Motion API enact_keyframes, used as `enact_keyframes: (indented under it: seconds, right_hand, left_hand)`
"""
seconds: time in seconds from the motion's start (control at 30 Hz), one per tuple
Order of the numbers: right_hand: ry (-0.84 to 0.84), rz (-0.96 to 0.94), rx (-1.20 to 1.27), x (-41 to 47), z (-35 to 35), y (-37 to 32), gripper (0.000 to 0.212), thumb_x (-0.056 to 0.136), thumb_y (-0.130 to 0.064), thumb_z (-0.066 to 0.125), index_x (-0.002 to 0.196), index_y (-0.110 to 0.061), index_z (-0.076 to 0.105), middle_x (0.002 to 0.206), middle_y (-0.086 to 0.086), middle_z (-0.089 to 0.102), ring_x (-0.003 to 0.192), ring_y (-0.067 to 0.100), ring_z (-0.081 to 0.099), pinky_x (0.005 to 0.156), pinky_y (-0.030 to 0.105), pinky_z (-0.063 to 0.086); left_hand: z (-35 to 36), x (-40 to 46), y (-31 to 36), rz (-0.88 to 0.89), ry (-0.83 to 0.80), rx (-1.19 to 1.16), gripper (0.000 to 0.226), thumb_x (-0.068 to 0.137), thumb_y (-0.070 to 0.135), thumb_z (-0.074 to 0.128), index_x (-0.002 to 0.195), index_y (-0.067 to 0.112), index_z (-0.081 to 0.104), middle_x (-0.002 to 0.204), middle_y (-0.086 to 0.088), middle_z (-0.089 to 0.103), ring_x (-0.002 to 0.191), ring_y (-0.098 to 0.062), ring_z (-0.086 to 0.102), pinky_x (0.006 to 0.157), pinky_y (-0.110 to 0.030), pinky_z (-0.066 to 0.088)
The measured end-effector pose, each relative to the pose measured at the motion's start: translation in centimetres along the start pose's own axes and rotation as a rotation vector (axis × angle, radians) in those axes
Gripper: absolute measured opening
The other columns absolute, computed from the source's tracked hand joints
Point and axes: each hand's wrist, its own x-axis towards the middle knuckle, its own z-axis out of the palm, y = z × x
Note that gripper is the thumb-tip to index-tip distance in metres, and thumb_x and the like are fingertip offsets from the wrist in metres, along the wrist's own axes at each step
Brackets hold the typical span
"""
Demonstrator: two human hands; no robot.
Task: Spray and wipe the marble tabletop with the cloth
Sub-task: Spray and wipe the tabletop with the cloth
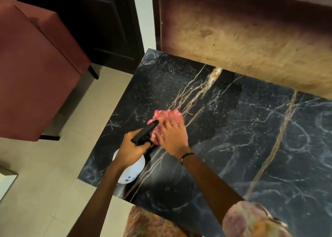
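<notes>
While pressed under the right hand, pink cloth bunched on black marble tabletop, toward its left part, near the gold veins. Right fingers spread and laid flat over the cloth, pushing down rather than curling round it; cloth edges blurred, poking out past the fingertips. Thin dark bracelet on that wrist. Left hand wrapped round the neck of a spray bottle, fingers curled tight on the grip just beside the right hand; black spray head pointing up and away toward the cloth, white round body hanging below the fist, over the near-left edge of the tabletop. Whether the trigger is squeezed: cannot tell. Fine droplets speckled across the marble beyond the cloth, toward the far-left corner. Reddish padded chair standing on pale floor tiles to the left, well apart from the table. Worn brown panel rising directly behind the tabletop's far edge. Patterned fabric at the bottom, close to the viewer.
</notes>
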Motion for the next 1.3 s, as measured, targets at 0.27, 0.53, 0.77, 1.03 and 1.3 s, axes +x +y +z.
enact_keyframes:
  seconds: [0.27, 0.53, 0.77, 1.03, 1.3]
  right_hand:
    - [-0.012, 0.0, -0.03, -7.3, 0.3, 8.8, 0.061, 0.097, -0.061, 0.01, 0.145, -0.032, 0.033, 0.152, 0.002, 0.037, 0.143, 0.032, 0.027, 0.113, 0.067, 0.013]
    - [-0.055, 0.127, 0.002, -3.9, 0.4, 1.8, 0.061, 0.095, -0.056, 0.011, 0.148, -0.032, 0.026, 0.158, 0.001, 0.023, 0.146, 0.031, 0.016, 0.111, 0.069, 0.006]
    - [-0.07, -0.248, 0.021, -12.6, 2.5, -2.1, 0.057, 0.097, -0.059, 0.024, 0.147, -0.033, 0.028, 0.156, 0.0, 0.03, 0.145, 0.03, 0.021, 0.112, 0.067, 0.013]
    - [-0.075, 0.14, -0.026, -9.4, 1.4, 0.4, 0.059, 0.093, -0.058, 0.024, 0.146, -0.032, 0.033, 0.154, 0.003, 0.035, 0.142, 0.035, 0.028, 0.11, 0.066, 0.011]
    - [-0.088, -0.11, -0.012, -13.2, 3.3, -9.5, 0.056, 0.097, -0.056, 0.024, 0.145, -0.03, 0.035, 0.153, 0.003, 0.035, 0.144, 0.034, 0.025, 0.113, 0.067, 0.008]
  left_hand:
    - [0.2, -3.0, -1.7, -0.04, 0.034, 0.057, 0.021, 0.083, -0.007, 0.061, 0.089, 0.011, 0.07, 0.086, -0.011, 0.071, 0.076, -0.009, 0.067, 0.086, -0.038, 0.053]
    - [0.6, -7.0, -3.7, -0.108, 0.146, -0.075, 0.026, 0.083, -0.016, 0.053, 0.085, 0.006, 0.067, 0.067, 0.009, 0.07, 0.039, -0.001, 0.047, 0.046, -0.011, 0.039]
    - [0.3, -8.5, -4.8, -0.108, 0.13, -0.068, 0.025, 0.084, -0.015, 0.054, 0.082, 0.006, 0.067, 0.055, 0.011, 0.065, 0.041, 0.002, 0.052, 0.051, -0.015, 0.043]
    - [-1.7, -11.3, -7.4, -0.083, 0.144, -0.115, 0.017, 0.085, -0.013, 0.055, 0.095, -0.005, 0.066, 0.076, 0.005, 0.071, 0.055, 0.002, 0.061, 0.055, -0.012, 0.049]
    - [-2.7, -14.4, -9.0, -0.112, 0.104, -0.073, 0.033, 0.081, -0.017, 0.054, 0.067, 0.013, 0.062, 0.045, 0.006, 0.062, 0.038, -0.002, 0.052, 0.046, -0.008, 0.039]
